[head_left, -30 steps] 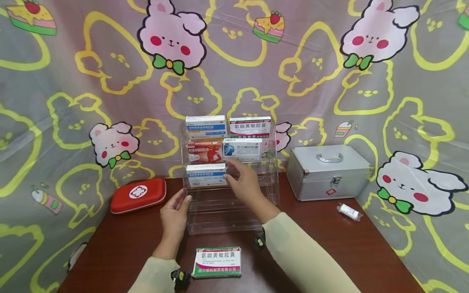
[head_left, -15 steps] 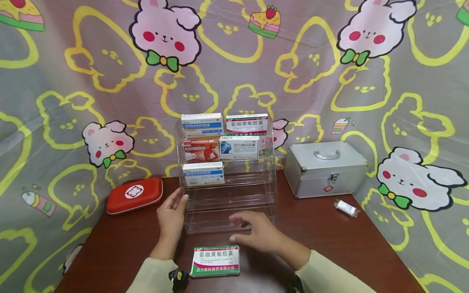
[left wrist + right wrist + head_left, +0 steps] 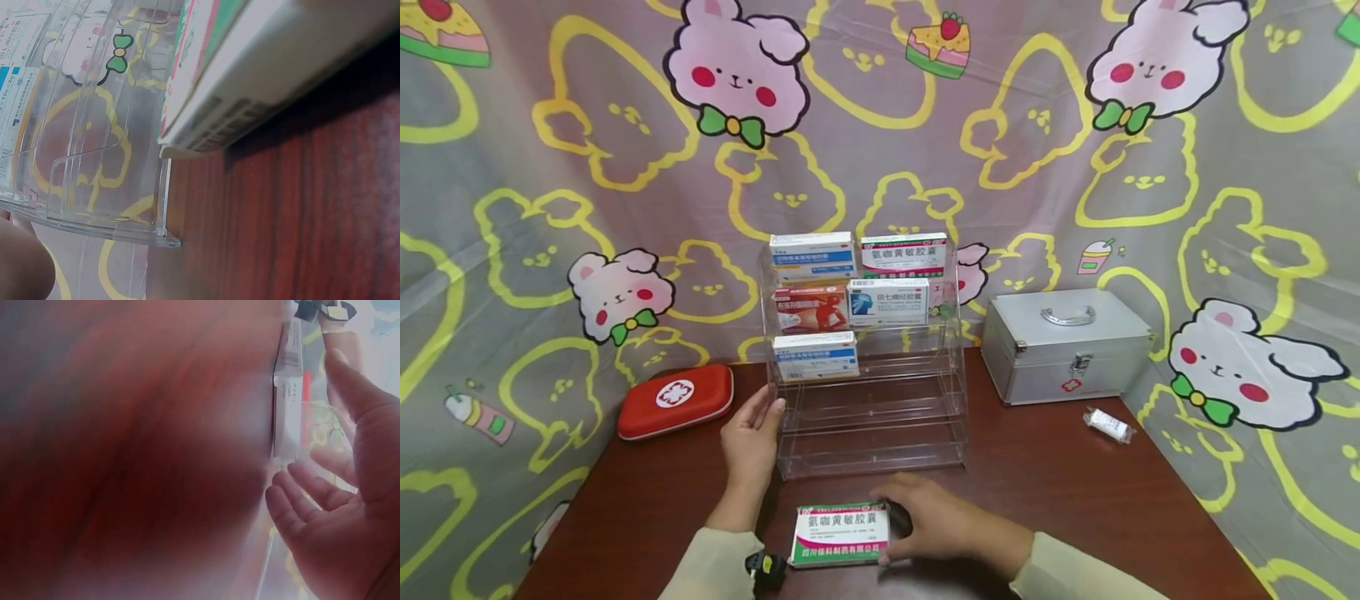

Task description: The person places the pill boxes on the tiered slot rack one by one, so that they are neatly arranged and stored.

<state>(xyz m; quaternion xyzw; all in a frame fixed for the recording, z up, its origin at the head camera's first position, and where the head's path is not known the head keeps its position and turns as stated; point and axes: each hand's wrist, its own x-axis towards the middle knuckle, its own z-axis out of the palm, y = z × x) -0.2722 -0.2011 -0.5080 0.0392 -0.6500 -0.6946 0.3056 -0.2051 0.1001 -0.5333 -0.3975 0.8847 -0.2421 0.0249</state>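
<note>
A clear acrylic display rack (image 3: pixel 872 457) stands on the table, with medicine boxes in its upper tiers. My left hand (image 3: pixel 749 437) is at the rack's left side, fingertips right at the side panel. In the left wrist view, its thumb (image 3: pixel 25 259) lies outside that panel. A green, white and magenta medicine box (image 3: pixel 840 536) lies flat in front of the rack. My right hand (image 3: pixel 943 523) is at this box's right end, thumb near the front corner and fingers near the back corner. The right wrist view shows its fingers spread, with a gap to the box (image 3: pixel 288 419).
The rack bears two blue-and-white boxes (image 3: pixel 815 358), a red box (image 3: pixel 810 310), a white box (image 3: pixel 889 302) and a green-edged box (image 3: pixel 904 257). A red first-aid case (image 3: pixel 676 402) lies left; a silver case (image 3: pixel 1067 350) and a small wrapped roll (image 3: pixel 1108 425) are right.
My right hand has left the blue-and-white box on the rack's third tier and come down to the right end of the box on the table. My left hand stays at the rack's side.
</note>
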